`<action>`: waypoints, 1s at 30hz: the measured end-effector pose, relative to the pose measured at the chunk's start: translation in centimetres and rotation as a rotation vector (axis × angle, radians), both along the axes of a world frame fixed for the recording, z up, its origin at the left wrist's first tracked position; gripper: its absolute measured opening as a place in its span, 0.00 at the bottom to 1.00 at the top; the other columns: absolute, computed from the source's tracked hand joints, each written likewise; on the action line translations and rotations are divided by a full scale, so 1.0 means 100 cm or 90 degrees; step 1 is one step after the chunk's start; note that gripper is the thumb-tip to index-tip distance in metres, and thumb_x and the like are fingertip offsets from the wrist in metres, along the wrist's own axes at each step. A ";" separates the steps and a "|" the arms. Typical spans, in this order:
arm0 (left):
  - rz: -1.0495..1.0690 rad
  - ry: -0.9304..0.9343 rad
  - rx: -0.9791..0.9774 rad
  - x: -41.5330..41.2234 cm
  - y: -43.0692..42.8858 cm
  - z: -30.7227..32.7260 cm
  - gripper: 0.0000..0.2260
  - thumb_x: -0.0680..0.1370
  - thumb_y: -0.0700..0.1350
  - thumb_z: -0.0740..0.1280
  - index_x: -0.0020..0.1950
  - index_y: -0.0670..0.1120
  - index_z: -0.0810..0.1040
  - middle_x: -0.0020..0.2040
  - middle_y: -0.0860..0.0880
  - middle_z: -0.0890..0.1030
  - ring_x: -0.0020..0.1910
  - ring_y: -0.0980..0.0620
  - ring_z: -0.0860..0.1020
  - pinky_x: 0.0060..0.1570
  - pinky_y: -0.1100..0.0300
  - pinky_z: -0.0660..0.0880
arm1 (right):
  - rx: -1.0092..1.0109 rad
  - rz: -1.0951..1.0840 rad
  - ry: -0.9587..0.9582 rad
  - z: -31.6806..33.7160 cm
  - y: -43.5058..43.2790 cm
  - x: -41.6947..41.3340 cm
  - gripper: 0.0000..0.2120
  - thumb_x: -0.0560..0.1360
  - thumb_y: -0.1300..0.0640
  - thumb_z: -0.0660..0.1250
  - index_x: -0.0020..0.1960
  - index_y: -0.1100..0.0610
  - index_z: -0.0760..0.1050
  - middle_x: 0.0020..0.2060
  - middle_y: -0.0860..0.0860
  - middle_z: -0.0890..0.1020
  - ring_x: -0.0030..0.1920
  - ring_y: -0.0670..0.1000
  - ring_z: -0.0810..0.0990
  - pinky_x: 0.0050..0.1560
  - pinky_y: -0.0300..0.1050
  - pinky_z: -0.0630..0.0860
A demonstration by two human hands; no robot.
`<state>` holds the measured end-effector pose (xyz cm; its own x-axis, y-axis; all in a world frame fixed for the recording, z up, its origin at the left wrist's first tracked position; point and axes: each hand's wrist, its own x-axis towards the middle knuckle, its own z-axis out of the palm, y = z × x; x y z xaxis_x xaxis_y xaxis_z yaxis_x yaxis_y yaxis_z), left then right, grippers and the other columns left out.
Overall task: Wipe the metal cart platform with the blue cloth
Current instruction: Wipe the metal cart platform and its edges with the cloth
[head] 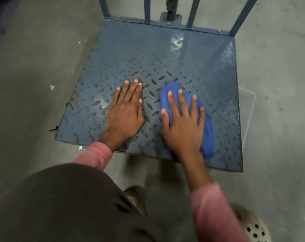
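Note:
The metal cart platform (148,55) is a blue-grey plate with a raised diamond tread, lying low over the floor. A blue cloth (207,126) lies bunched on its near right part. My right hand (182,123) presses flat on the cloth with straight, spread fingers; the cloth shows beyond the fingertips and along the hand's right side. My left hand (125,114) rests flat on the bare tread just left of it, fingers straight and pointing away from me.
Upright blue bars (147,9) and a central post rise along the platform's far edge. Grey concrete floor (34,75) surrounds the cart, with small white scraps on the left. My knee fills the lower left, and a perforated shoe (254,229) shows at lower right.

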<state>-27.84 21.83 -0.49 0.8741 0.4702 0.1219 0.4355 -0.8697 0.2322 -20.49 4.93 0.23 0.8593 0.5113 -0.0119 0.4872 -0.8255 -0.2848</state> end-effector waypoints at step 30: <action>0.017 -0.040 -0.012 -0.001 0.000 -0.001 0.27 0.86 0.52 0.50 0.84 0.43 0.63 0.85 0.45 0.63 0.85 0.45 0.58 0.85 0.46 0.51 | -0.022 -0.217 0.027 0.002 -0.066 -0.005 0.28 0.84 0.35 0.47 0.83 0.38 0.48 0.84 0.45 0.52 0.84 0.55 0.47 0.82 0.62 0.45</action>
<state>-27.91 21.80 -0.58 0.8516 0.4967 0.1673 0.4431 -0.8528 0.2764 -20.97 -1.69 0.45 0.9790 0.1940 -0.0632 0.1706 -0.9482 -0.2681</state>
